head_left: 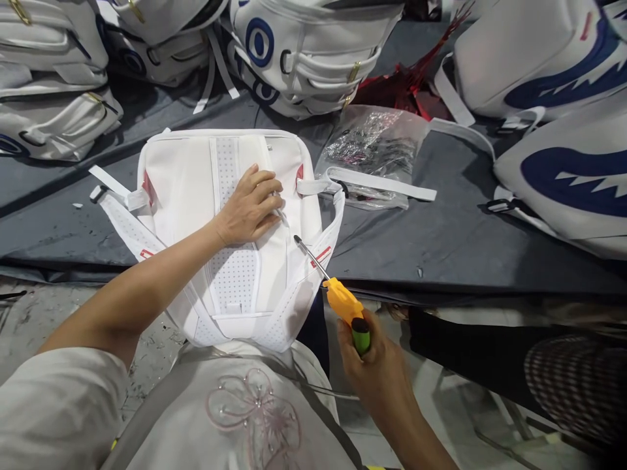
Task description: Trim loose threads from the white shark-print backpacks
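Note:
A white backpack (186,176) lies with its back panel and shoulder straps facing up, partly on the table edge and partly against my lap. My left hand (253,205) rests palm down on the panel, right of the dotted centre strip, with its fingers stretched out. In my right hand (377,365) is a screwdriver (343,300) with an orange handle. Its metal shaft points up and left, and the dark tip is over the bag's right side, close to my left fingers. A green cylinder with a black end shows in the same grip; whether it belongs to the handle I cannot tell.
Stacked white bags (313,59) stand along the back of the dark-covered table (392,254). More bags (563,163) with blue patches sit at the right. A clear plastic bag (372,150) of dark pieces lies behind the backpack, near red strips (411,85). Another person's dark sleeve (465,346) shows lower right.

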